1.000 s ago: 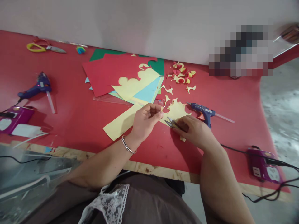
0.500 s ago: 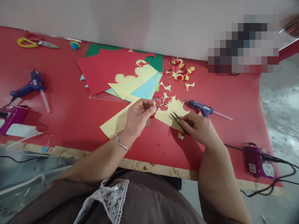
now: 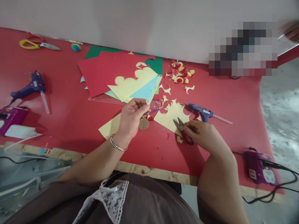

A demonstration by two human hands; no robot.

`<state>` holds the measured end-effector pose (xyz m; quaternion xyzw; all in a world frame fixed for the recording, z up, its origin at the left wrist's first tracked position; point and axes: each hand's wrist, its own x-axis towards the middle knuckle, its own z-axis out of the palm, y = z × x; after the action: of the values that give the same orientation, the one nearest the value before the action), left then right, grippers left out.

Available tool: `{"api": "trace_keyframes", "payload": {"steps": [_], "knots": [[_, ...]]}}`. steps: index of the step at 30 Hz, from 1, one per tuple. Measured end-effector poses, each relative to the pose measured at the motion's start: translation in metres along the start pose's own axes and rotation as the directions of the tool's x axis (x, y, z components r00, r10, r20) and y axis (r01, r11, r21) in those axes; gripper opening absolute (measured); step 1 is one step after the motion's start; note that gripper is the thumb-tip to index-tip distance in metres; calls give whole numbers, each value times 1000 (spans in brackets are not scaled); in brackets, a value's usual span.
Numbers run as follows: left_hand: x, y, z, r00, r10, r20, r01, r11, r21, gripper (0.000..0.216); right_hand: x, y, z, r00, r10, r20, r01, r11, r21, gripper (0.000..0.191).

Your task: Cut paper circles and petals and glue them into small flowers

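My left hand (image 3: 134,116) is closed in a pinch, with a small yellow paper piece (image 3: 147,102) showing at its fingertips. Below those fingers lies a round piece of brown cardboard (image 3: 144,123), partly covered by the hand, with a bit of red and yellow paper beside it. A thin blue stick (image 3: 156,110) reaches out to the right of the fingers. My right hand (image 3: 198,132) grips small dark scissors (image 3: 179,125), their blades apart above a cut yellow sheet (image 3: 167,118). Another yellow sheet (image 3: 111,126) lies partly beneath my left hand.
Red, green, yellow and blue paper sheets (image 3: 109,68) are piled at the back beside curled paper pieces (image 3: 179,71). Glue guns lie left (image 3: 35,82) and right (image 3: 201,112). Yellow-handled scissors (image 3: 39,45) rest at the far left. Purple power strips (image 3: 259,168) with cables flank the table.
My left hand has moved a little left, uncovering the brown cardboard and more of the blue stick. In my right hand the scissors have shifted slightly right and turned, their blades wider apart.
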<state>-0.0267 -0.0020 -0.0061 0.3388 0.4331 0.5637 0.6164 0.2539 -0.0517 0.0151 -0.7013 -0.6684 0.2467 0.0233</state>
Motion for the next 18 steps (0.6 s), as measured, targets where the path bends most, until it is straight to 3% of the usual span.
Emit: {"api": "trace_keyframes", "payload": {"steps": [7,10,14,18], "knots": [[3,7,1,999,30,-43,-30,1000,-5,23,1,2,4,999,-48,-13,48,999,20,37],[8,13,-2,990,72,-119,-73,997,-7,23,-1,5,5,987,-54,-150,61,997,40,37],[13,17,-7,979,112,-171,-114,994,2,24,1,-1,10,925,-78,-371,129,985,113,26],[9,12,-4,998,15,-58,-14,999,33,25,16,-30,17,881,-310,-357,338,941,15,23]]}}
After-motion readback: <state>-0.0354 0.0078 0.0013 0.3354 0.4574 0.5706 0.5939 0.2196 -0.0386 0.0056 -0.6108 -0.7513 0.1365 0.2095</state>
